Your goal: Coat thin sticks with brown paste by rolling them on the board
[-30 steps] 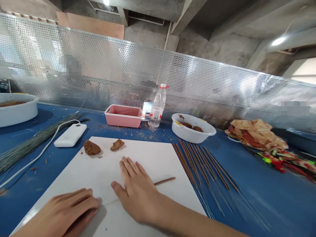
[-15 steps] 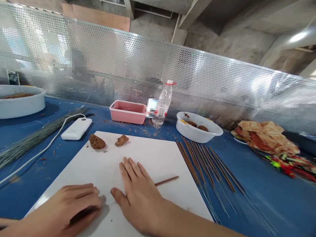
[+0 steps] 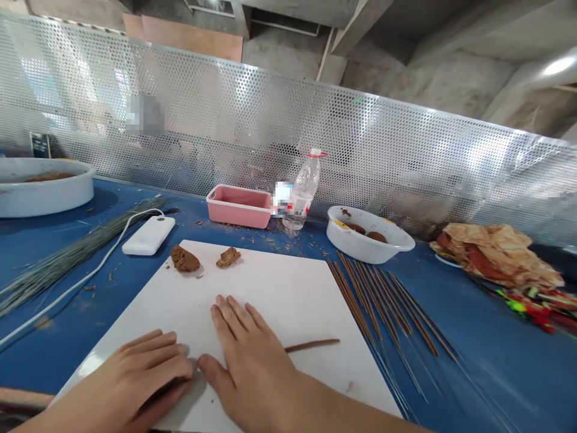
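Note:
Both my hands lie palm down on a white board (image 3: pixel 279 288) on the blue table. My right hand (image 3: pixel 250 358) is flat with fingers spread, pressing on a thin brown-coated stick (image 3: pixel 313 344) whose end pokes out to the right. My left hand (image 3: pixel 135 382) rests beside it, fingers stretched forward and slightly curled, thumb side touching the right thumb. Two lumps of brown paste (image 3: pixel 184 260) (image 3: pixel 228 257) sit at the board's far edge.
Several coated sticks (image 3: pixel 374 300) lie right of the board. Behind stand a white bowl with brown lumps (image 3: pixel 369 234), a plastic bottle (image 3: pixel 304 189), a pink tray (image 3: pixel 238 206). Left: a white power bank (image 3: pixel 148 234) with cable, grey thin sticks (image 3: pixel 67 258), a large white basin (image 3: pixel 45 186). Perforated metal screen behind.
My right hand has slid back toward me over the stick, and my left hand has closed in against it. The camera view shifted slightly left.

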Available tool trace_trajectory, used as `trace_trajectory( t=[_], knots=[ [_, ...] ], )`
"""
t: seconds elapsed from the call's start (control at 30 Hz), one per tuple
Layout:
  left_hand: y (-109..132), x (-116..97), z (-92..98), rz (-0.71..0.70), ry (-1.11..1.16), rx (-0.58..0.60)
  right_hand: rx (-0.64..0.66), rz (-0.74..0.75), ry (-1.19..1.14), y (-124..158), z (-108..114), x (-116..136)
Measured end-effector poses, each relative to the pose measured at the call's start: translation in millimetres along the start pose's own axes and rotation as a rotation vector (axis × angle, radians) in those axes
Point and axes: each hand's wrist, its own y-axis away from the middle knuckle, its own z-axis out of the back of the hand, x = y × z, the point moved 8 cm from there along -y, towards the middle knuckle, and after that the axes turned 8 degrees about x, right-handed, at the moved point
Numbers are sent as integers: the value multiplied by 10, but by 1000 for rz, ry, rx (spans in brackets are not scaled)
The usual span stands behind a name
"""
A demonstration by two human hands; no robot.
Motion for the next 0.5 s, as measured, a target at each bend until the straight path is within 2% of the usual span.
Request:
trace_trajectory(
  t=[0.07,0.13,0.17,0.23,0.27,0.37,0.5],
  knots=[
    [-2,-2,-28,1,-3,38,3,9,-7,-52,63,-22],
    [3,54,-52,58,-14,57,42,9,-17,-241,211,-112],
    [9,96,-60,99,-16,59,110,25,-29,-359,272,-159],
    [18,159,-80,159,-6,69,324,118,-45,-536,324,-199],
    [20,176,-90,172,1,77,356,143,-73,-582,379,-224],
    [21,178,-109,170,22,99,262,74,-76,-533,464,-331],
    [56,111,-116,104,31,105,70,-36,17,-144,282,-317]
  ],
)
